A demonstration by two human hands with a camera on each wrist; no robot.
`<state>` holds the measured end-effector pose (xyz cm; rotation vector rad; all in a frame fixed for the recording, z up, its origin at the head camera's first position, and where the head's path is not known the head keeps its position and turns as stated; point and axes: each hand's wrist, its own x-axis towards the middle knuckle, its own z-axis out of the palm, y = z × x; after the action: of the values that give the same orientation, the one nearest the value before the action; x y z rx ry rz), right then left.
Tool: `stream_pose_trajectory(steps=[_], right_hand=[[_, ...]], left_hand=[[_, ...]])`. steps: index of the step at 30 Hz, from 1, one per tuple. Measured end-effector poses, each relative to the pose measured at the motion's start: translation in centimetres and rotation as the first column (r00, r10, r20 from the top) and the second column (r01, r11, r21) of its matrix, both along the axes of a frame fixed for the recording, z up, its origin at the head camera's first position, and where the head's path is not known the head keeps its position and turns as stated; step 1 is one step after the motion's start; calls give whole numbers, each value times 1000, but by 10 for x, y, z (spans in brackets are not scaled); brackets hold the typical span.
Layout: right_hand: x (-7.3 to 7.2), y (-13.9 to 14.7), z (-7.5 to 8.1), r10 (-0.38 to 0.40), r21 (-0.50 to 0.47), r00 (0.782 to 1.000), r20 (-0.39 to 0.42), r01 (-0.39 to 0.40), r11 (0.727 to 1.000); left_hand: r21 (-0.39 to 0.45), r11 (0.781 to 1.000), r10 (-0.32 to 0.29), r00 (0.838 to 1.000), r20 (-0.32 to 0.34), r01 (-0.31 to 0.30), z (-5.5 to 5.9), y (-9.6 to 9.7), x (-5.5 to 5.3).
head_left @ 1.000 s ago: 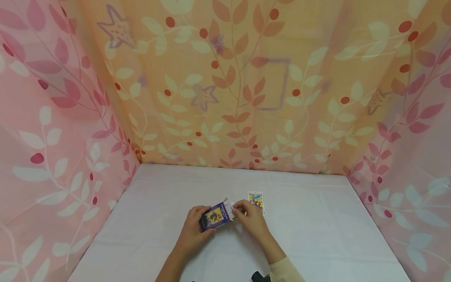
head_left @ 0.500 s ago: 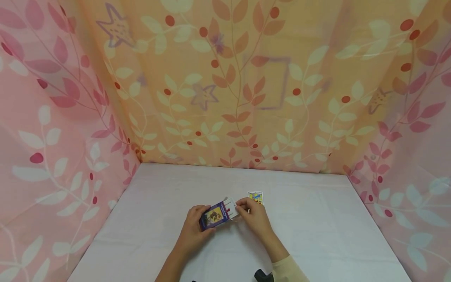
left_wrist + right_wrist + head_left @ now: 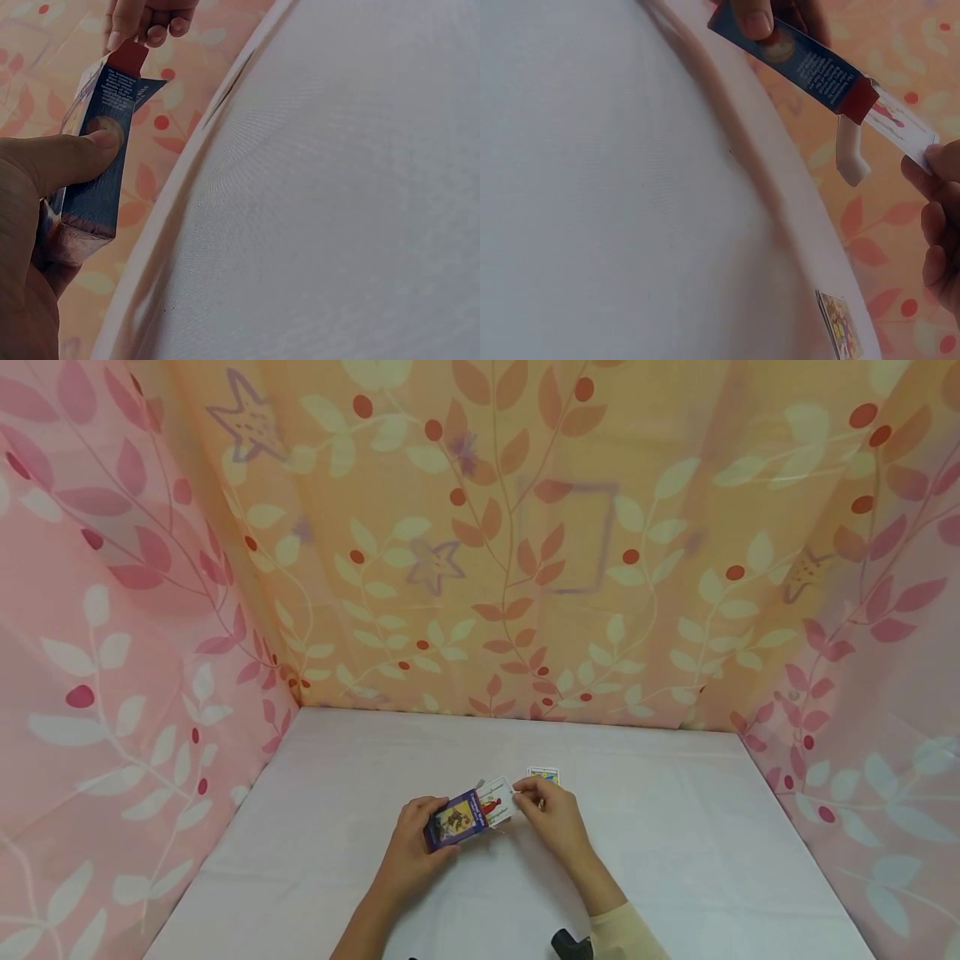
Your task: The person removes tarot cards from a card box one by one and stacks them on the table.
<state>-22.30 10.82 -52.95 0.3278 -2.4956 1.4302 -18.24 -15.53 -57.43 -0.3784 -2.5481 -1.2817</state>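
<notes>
My left hand [image 3: 414,843] grips a dark blue card box [image 3: 456,821] with a yellow picture on its front, thumb along one narrow side. The box is tilted, its open end toward the right hand. Out of that end sticks a white card [image 3: 901,127] with a red figure, roughly half its length showing. My right hand [image 3: 555,818] pinches the card's outer end between thumb and fingers. Open flaps [image 3: 851,154] hang at the box mouth. Behind the right hand, a small pile of colourful cards [image 3: 840,324] lies on the table, partly covered by that hand in the head view.
A white cloth covers the table [image 3: 337,777]. Floral curtains [image 3: 480,568] stand along its back and both sides. A black object [image 3: 572,945] shows beside the right sleeve at the lower edge of the head view.
The right hand has moved to the right, away from the box, and the white card has slid further out. The left hand and the box have stayed in place.
</notes>
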Motion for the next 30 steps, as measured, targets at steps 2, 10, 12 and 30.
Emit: stream_pose_trajectory(steps=[2,10,12,30], right_hand=[[-1,1,0,-1,0,1000,0,1,1000],[-2,5,4,-3,8,1000,-14,3,1000],[-3,6,5,-3,10,999,-32,3,1000],[-5,22,14,-18,21,997,-75,20,1000]], left_hand=[[9,1000,-4,1000,14,3,0,0,-1],[23,1000,-1,999,35,1,-3,0,-2],[28,1000,-4,999,32,3,-2,0,-1],[28,1000,3,999,51,-4,-1,1,0]])
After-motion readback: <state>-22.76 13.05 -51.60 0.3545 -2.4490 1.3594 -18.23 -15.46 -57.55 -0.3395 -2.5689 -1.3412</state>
